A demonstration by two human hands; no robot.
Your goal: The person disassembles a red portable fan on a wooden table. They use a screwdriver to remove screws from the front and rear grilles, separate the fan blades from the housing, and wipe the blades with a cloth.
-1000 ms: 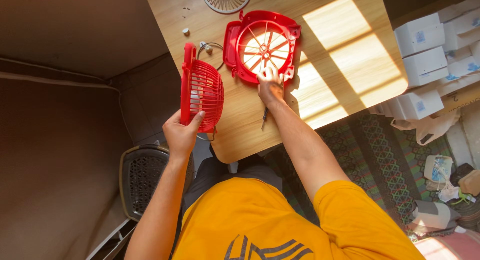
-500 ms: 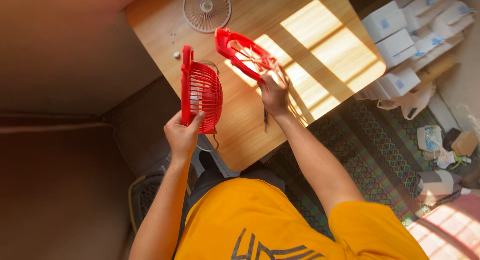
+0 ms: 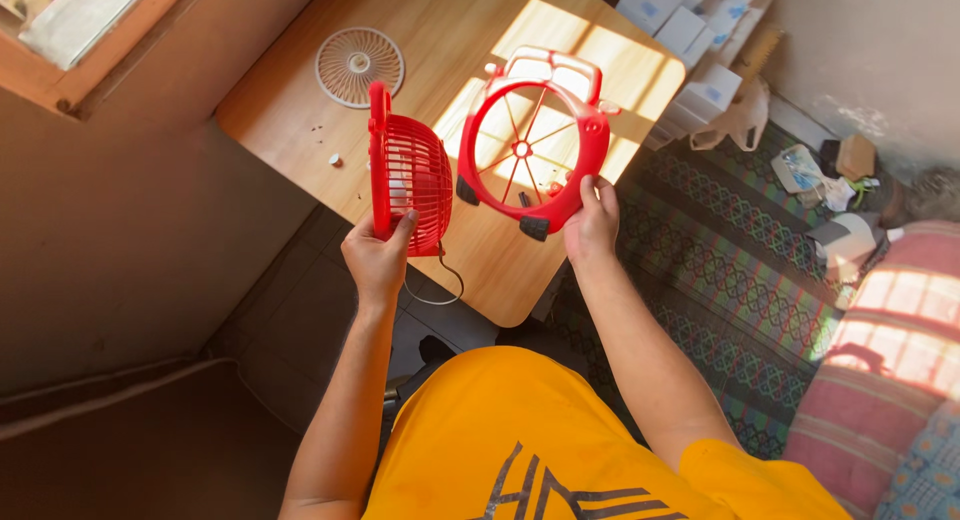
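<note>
Two parts: both red, both held up above the surface (image 3: 300, 110), one per hand.
Left hand (image 3: 377, 260): grip clamped on the lower edge of the grille (image 3: 405, 180); thumb on the near side, fingers behind.
Grille: edge-on to the camera, domed side toward the frame, rising straight up from the grip.
Right hand (image 3: 592, 225): grip clamped on the frame (image 3: 533, 140) at its lower right rim.
Frame: upright, open ring with thin spokes, up and left of the grip, just beside the grille, apart from it.
Cord (image 3: 440, 285): hangs below the grille.
White grille (image 3: 359, 67): flat on the surface, far side.
</note>
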